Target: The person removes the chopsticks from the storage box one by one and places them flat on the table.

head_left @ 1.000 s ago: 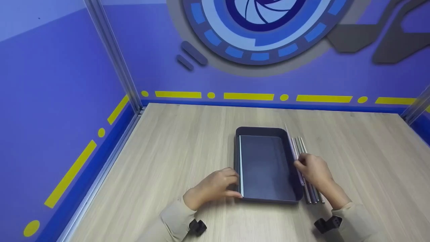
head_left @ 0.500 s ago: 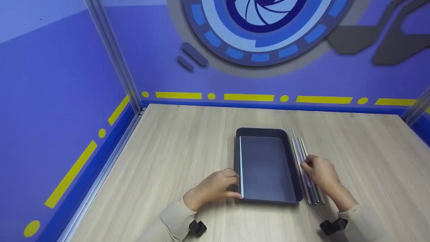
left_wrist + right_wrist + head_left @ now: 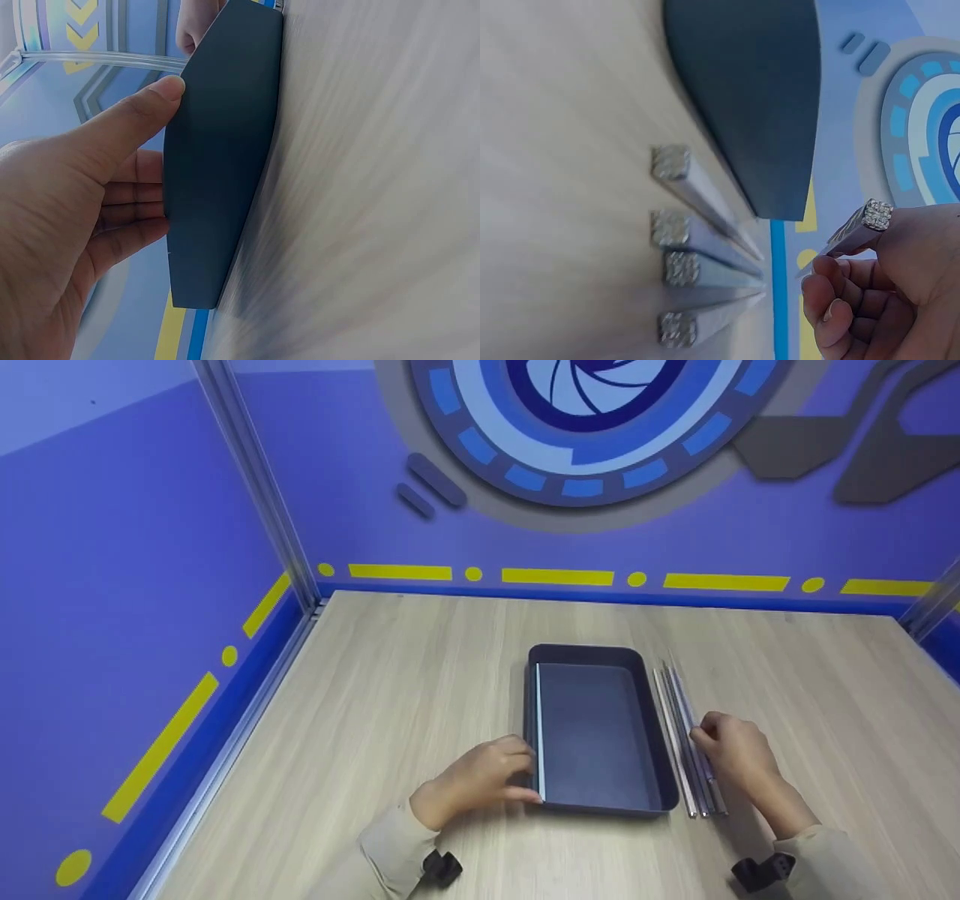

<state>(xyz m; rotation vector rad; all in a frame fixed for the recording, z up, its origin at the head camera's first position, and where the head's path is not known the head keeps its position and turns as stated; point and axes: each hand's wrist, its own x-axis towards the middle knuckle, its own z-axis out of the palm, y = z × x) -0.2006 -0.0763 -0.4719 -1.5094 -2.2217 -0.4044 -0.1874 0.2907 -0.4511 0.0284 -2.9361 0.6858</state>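
Observation:
A dark grey rectangular tray (image 3: 600,811) lies on the table. My left hand (image 3: 480,774) holds its near left corner, thumb at the front wall and fingers along the left side, as the left wrist view also shows on the tray wall (image 3: 221,172). Inside, a thin pale straight stick (image 3: 539,735) runs along the left wall. To the right of the tray my right hand (image 3: 735,748) pinches a metal chopstick (image 3: 855,229), raised above several other metal chopsticks (image 3: 681,268). Those lie side by side on the table, their square textured ends toward me.
The wooden table (image 3: 390,697) ends at a blue back wall (image 3: 315,495) with yellow marks. A metal frame post (image 3: 259,487) stands at the left corner. Each wrist wears a black strap device, such as the right one (image 3: 761,874).
My right hand has moved right with the chopstick, from beside the tray's right rim to over the far side of the lying chopsticks. My left hand and the tray stay put.

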